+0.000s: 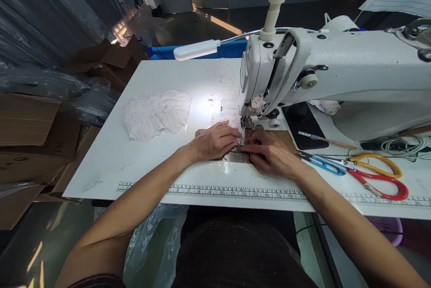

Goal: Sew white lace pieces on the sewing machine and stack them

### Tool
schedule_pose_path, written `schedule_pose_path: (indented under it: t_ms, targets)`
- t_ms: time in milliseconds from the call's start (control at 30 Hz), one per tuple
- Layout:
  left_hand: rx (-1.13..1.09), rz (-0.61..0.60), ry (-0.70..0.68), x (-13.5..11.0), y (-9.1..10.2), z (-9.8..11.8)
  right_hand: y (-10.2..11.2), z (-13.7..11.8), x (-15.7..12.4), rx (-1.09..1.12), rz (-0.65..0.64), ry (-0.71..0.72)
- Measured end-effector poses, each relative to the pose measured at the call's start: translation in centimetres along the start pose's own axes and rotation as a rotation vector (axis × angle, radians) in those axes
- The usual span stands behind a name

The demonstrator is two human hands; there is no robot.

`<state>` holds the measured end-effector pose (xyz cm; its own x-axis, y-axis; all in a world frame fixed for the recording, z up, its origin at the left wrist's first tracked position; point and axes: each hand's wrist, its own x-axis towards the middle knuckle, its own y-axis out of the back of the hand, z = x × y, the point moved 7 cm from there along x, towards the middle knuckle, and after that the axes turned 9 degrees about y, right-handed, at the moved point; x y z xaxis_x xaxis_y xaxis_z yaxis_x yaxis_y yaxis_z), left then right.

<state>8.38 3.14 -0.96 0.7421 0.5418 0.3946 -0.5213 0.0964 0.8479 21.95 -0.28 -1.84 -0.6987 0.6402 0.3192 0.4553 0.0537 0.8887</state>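
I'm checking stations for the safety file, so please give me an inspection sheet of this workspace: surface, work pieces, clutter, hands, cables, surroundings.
Surface: white table, ruler scale printed along the near edge.
Work pieces: white lace beside the sewing machine's needle area; fringed lace piece lying farther left.
Clutter: blue-handled snips and scissors with red and yellow handles, right of the work.
Hands: left hand over lace; right hand's forefinger near its edge, close to the needle.
Cables: pale coiled cable at right.
Surroundings: cardboard boxes and clear plastic at left.
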Motion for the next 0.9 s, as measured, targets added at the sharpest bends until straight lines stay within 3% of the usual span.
schedule_pose_path:
  t_ms: [367,500,633,900]
  targets:
    - [0.145,-0.077,-0.075,0.1,0.0,0.4,0.1,0.2,0.0,0.057,-0.017,-0.018]
    - [0.18,-0.075,-0.103,0.0,0.1,0.5,0.8,1.7,0.0,0.147,0.1,-0.079]
    - [0.183,-0.047,-0.125,0.0,0.2,0.7,0.5,3.0,-0.1,0.028,0.124,-0.188]
    - [0.199,0.017,-0.202,-0.1,0.3,0.9,-0.3,2.7,-0.2,-0.021,0.115,-0.176]
